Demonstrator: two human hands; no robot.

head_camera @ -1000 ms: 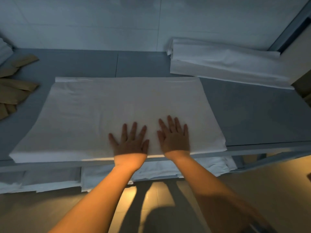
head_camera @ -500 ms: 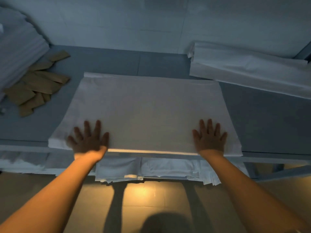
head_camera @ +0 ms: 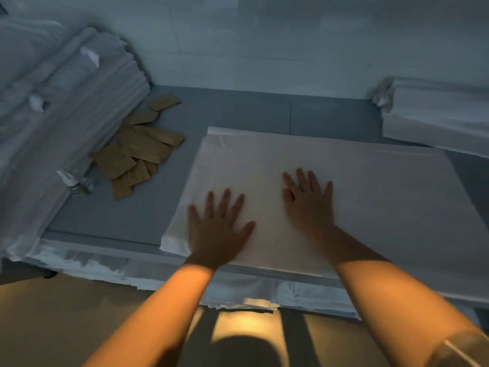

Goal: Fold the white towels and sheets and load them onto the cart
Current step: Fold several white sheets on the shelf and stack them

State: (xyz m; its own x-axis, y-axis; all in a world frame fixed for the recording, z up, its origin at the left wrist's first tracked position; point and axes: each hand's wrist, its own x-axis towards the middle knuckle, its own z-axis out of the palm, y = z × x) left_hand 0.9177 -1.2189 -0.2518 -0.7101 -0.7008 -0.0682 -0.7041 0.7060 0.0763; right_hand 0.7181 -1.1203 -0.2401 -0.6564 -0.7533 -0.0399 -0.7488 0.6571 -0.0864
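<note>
— Where's the folded white sheet (head_camera: 357, 197)?
— Flat on the grey surface (head_camera: 264, 112), under both hands. The left hand (head_camera: 215, 229) and right hand (head_camera: 308, 205) lie palm-down on it, fingers straight and spread, gripping nothing.
— Around them?
— Beyond the left hand, brown paper packets (head_camera: 137, 152) and a stack of white linen (head_camera: 60, 107); beyond the right hand, another folded sheet (head_camera: 436, 115).

Both bare forearms are reaching up from the bottom of the frame, the left hand (head_camera: 217, 227) lying palm down with fingers spread at lower centre, the right hand (head_camera: 308, 203) lying flat just right of it, slightly higher.
</note>
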